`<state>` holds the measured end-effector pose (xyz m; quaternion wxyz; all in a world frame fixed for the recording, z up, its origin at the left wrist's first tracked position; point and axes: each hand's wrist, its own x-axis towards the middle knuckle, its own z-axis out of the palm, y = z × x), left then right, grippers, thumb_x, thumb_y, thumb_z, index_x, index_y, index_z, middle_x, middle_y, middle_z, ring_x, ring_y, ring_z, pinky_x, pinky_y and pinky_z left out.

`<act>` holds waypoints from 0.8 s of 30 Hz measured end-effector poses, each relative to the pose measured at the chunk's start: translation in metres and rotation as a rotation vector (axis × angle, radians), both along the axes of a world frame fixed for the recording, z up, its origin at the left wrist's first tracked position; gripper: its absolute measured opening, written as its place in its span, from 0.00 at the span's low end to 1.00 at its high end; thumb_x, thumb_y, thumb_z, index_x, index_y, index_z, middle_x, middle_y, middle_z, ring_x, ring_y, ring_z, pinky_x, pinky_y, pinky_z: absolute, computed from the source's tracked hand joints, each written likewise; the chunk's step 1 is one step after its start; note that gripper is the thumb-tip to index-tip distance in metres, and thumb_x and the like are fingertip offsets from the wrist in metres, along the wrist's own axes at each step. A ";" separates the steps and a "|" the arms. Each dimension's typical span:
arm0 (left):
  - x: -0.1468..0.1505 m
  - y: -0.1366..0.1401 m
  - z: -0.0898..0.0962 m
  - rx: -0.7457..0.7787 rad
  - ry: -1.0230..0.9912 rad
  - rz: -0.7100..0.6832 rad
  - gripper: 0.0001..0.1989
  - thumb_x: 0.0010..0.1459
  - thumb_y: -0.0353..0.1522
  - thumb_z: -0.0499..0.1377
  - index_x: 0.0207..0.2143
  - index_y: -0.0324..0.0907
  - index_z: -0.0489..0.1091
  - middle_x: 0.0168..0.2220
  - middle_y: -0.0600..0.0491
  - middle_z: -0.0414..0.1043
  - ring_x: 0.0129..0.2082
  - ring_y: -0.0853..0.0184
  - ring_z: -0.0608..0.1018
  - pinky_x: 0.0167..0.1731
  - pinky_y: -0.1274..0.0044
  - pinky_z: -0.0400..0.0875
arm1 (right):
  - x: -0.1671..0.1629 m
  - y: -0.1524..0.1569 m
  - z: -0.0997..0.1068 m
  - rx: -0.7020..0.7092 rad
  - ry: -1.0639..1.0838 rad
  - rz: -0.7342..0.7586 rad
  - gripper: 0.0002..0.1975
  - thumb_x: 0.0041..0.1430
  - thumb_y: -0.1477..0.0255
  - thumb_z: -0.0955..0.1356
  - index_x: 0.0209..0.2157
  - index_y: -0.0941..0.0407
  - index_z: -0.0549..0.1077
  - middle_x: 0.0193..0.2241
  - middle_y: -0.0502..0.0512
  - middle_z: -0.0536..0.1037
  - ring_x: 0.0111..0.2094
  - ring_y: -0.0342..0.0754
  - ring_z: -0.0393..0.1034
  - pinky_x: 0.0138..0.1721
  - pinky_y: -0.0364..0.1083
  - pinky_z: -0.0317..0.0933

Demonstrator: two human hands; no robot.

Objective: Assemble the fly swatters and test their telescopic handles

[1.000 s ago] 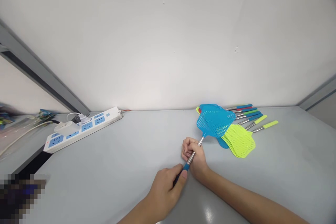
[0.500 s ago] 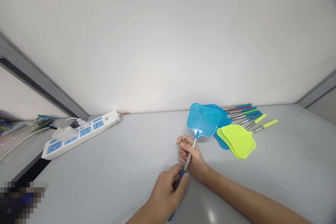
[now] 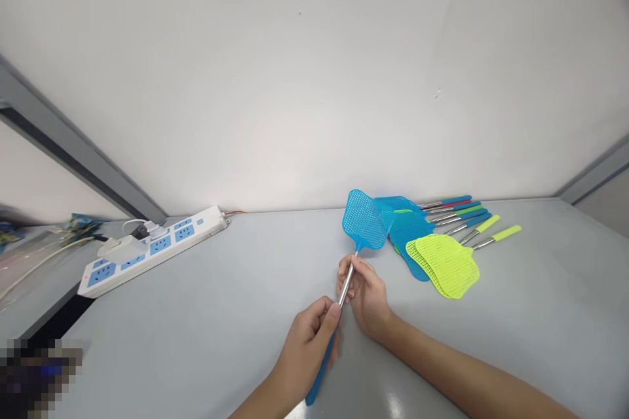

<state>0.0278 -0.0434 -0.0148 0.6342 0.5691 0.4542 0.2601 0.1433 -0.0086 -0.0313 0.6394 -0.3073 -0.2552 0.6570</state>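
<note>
A blue fly swatter (image 3: 364,219) with a perforated head and a metal shaft is held upright-slanted in front of me, its blue grip pointing down toward me. My left hand (image 3: 314,334) is closed around it where the grip meets the shaft. Higher up, just below the head, my right hand (image 3: 361,288) has its thumb and curled fingers closed on the metal shaft. To the right lies a pile of other swatters: two yellow-green fly swatters (image 3: 451,267) in front and several blue ones (image 3: 415,239) behind, with handles pointing right.
A white power strip (image 3: 147,252) with blue sockets and plugged-in adapters lies at the left of the grey table (image 3: 236,314). Behind rises a pale wall (image 3: 304,91). Grey frame posts (image 3: 73,131) stand at the sides, and plastic packets (image 3: 83,226) lie far left.
The swatter's head has shifted slightly left and turned. My right hand's fingers have closed onto the shaft, and my left hand has moved up the grip a little.
</note>
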 end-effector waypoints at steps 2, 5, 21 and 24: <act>0.000 0.004 0.000 -0.077 -0.101 0.008 0.15 0.54 0.42 0.43 0.26 0.40 0.56 0.13 0.61 0.57 0.11 0.77 0.58 0.15 0.82 0.54 | -0.001 0.001 -0.002 -0.004 -0.030 -0.005 0.14 0.52 0.64 0.59 0.20 0.58 0.63 0.13 0.44 0.54 0.13 0.36 0.44 0.13 0.38 0.43; -0.003 0.012 -0.001 -0.186 -0.207 -0.023 0.16 0.54 0.42 0.44 0.26 0.38 0.59 0.10 0.63 0.52 0.10 0.78 0.53 0.14 0.83 0.49 | -0.003 0.004 -0.005 -0.025 -0.075 0.002 0.14 0.51 0.63 0.61 0.20 0.58 0.63 0.11 0.43 0.51 0.12 0.36 0.43 0.12 0.37 0.42; -0.015 0.023 0.003 -0.636 -0.503 -0.253 0.16 0.54 0.40 0.46 0.19 0.39 0.55 0.09 0.63 0.47 0.10 0.78 0.51 0.15 0.82 0.47 | 0.006 -0.004 0.007 0.107 -0.161 0.354 0.14 0.49 0.65 0.62 0.22 0.61 0.70 0.09 0.44 0.53 0.13 0.36 0.46 0.16 0.39 0.45; -0.016 0.021 0.005 -0.836 -0.526 -0.345 0.19 0.54 0.43 0.43 0.18 0.40 0.54 0.08 0.62 0.45 0.09 0.78 0.50 0.12 0.82 0.44 | 0.005 -0.004 0.010 0.102 -0.175 0.392 0.15 0.50 0.63 0.61 0.27 0.61 0.71 0.09 0.42 0.50 0.12 0.36 0.42 0.13 0.38 0.44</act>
